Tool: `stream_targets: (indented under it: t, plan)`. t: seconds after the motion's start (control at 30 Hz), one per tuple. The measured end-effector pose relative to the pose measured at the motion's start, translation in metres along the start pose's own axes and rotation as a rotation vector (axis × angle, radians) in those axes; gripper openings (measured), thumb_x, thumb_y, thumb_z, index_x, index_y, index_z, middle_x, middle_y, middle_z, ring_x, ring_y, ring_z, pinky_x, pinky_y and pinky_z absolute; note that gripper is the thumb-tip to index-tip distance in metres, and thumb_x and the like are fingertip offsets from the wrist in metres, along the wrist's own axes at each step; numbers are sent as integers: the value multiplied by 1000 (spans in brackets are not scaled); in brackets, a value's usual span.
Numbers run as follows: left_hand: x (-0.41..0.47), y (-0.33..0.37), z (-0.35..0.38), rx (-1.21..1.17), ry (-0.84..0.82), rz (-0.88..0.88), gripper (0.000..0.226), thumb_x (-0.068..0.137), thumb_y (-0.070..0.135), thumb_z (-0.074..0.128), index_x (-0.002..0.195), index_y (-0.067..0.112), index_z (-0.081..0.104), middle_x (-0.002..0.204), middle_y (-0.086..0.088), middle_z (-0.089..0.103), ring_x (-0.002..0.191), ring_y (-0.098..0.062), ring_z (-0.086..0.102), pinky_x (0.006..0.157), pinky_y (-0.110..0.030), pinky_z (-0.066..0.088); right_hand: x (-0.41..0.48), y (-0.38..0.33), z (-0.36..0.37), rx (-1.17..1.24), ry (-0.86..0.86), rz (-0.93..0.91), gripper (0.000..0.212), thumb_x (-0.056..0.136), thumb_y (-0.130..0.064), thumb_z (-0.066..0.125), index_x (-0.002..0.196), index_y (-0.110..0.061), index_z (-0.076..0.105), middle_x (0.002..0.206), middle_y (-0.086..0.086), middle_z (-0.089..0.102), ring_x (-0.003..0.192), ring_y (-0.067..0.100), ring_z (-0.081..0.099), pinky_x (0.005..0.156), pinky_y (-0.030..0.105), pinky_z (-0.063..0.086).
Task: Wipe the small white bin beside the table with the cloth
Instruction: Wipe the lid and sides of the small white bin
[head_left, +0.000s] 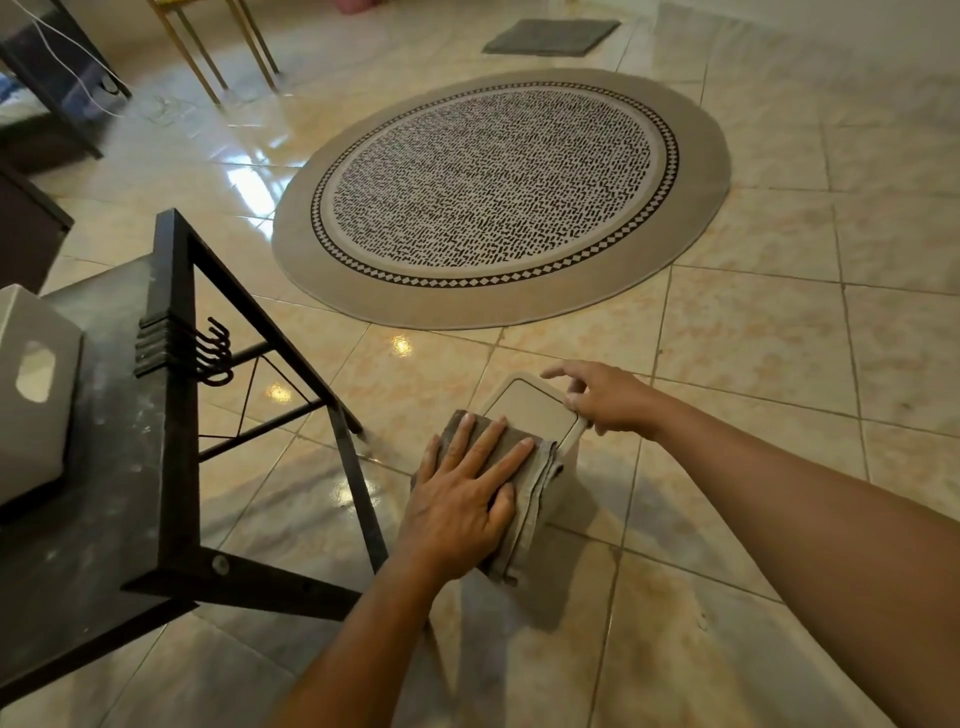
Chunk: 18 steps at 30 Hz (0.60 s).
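The small white bin (530, 408) stands on the tiled floor just right of the dark table (104, 467). A grey-brown cloth (535, 499) lies over the near part of its lid and hangs down its front side. My left hand (462, 499) presses flat on the cloth, fingers spread. At the lid's far right corner my right hand (605, 397) holds the bin's edge with thumb and fingers. The bin's lower body is mostly hidden by the cloth and my left hand.
The table has a black metal frame with several hooks (208, 353) and carries a white box (36, 395). A round patterned rug (498, 197) lies beyond the bin. A grey mat (553, 36) and gold chair legs (218, 52) are farther off.
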<state>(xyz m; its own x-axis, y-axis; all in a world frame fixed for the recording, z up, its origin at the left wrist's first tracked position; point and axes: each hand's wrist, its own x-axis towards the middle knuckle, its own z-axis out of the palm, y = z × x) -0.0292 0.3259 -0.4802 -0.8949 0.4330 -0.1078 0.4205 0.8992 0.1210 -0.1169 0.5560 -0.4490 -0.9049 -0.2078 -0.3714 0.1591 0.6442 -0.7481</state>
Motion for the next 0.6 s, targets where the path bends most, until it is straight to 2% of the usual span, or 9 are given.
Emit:
stream_targets:
  t: [0.13, 0.27, 0.4, 0.6]
  plan:
    - [9, -3, -5, -28, -8, -117, 54, 101, 49, 7, 151, 50, -14, 161, 13, -21, 146, -15, -31, 121, -46, -13, -8, 11, -9, 131, -184, 36, 68, 94, 1, 56, 150, -32, 37, 93, 9, 59, 73, 17, 63, 61, 26, 54]
    - [16, 1, -3, -63, -8, -204, 55, 101, 46, 7, 152, 44, -14, 164, 9, -18, 147, -17, -28, 122, -47, -8, -10, 13, -11, 189, -338, 102, 88, 88, 7, 63, 152, -42, 29, 76, 4, 55, 68, 15, 63, 65, 30, 54]
    - [18, 7, -5, -94, 8, -248, 57, 98, 47, 3, 153, 41, -10, 163, 8, -17, 148, -18, -26, 123, -47, -6, -13, 11, -8, 264, -321, 98, 88, 86, 14, 61, 152, -37, 30, 73, 5, 48, 67, 14, 56, 65, 32, 58]
    - [31, 6, -1, -128, 64, -383, 56, 104, 41, 14, 156, 36, -6, 166, 3, -13, 150, -21, -20, 123, -50, -4, -21, 6, 10, 383, -217, 107, 85, 87, 17, 57, 150, -33, 32, 75, 5, 46, 64, 12, 53, 72, 42, 63]
